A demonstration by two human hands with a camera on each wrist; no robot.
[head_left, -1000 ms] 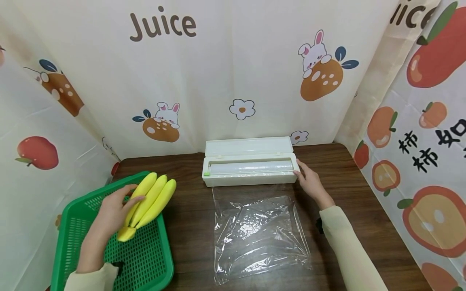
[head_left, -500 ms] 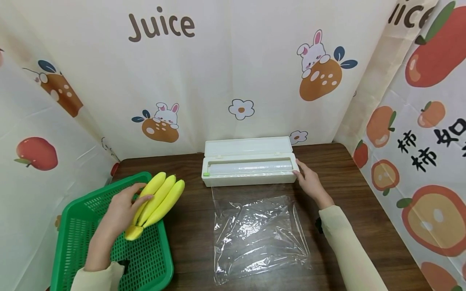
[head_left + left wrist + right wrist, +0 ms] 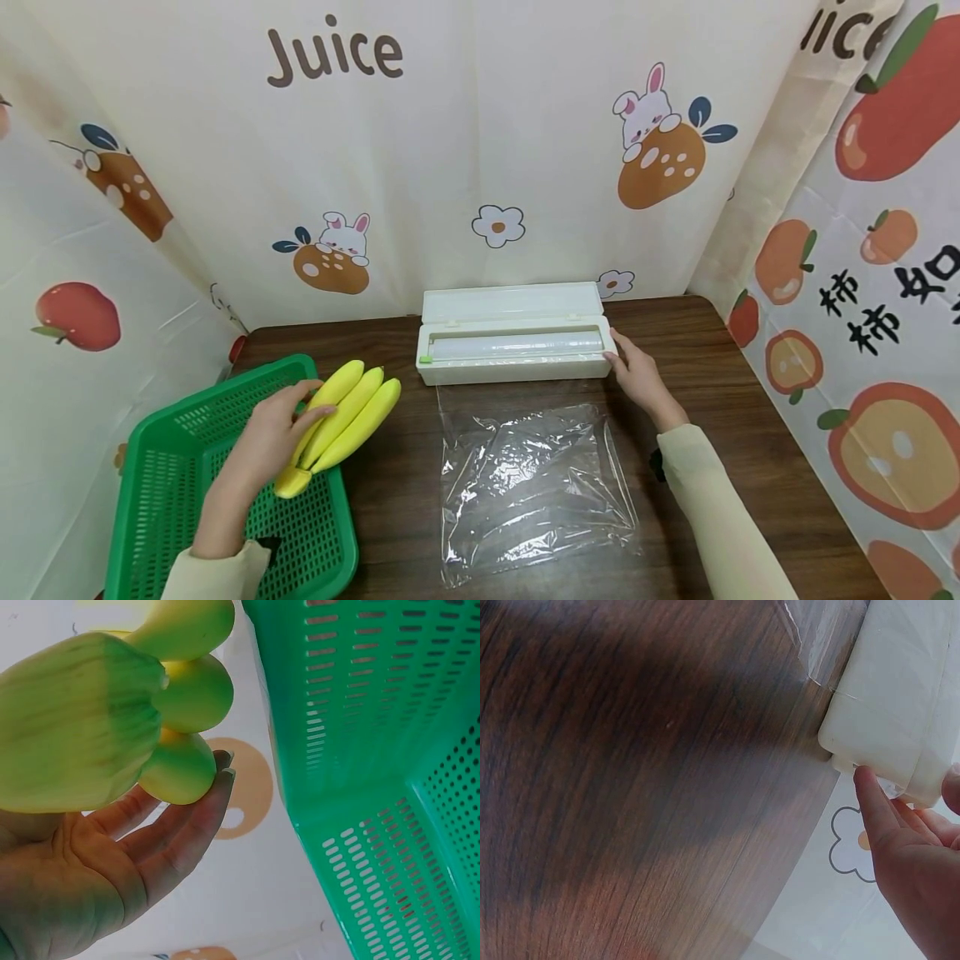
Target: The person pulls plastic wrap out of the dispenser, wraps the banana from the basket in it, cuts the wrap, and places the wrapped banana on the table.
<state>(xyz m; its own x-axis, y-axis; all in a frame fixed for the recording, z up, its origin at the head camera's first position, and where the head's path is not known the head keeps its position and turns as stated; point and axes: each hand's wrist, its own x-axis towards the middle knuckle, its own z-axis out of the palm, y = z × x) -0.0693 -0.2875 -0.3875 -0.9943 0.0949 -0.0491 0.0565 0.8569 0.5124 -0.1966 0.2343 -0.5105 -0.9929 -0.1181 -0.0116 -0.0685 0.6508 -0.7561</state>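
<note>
My left hand (image 3: pixel 273 433) holds a bunch of yellow bananas (image 3: pixel 352 417) by its side, over the right rim of the green basket (image 3: pixel 347 533). Close up in the left wrist view, the joined stem end of the bananas (image 3: pixel 67 727) shows, with fingertips against the lowest one. At the back of the table, a white cling film dispenser (image 3: pixel 517 372) stands with its lid raised and a roll inside. My right hand (image 3: pixel 639 377) grips its right end, thumb at the front. From it a clear sheet of cling film (image 3: pixel 532 492) spreads forward over the table.
The dark wood table (image 3: pixel 397 467) carries all of this, with the basket at its left. A patterned curtain (image 3: pixel 480 150) hangs behind the table, and more printed cloth (image 3: pixel 862 333) closes off the right side.
My left hand has carried the bananas to the right, from over the basket to partly past its right rim. The right hand, dispenser and film sheet stay as they were.
</note>
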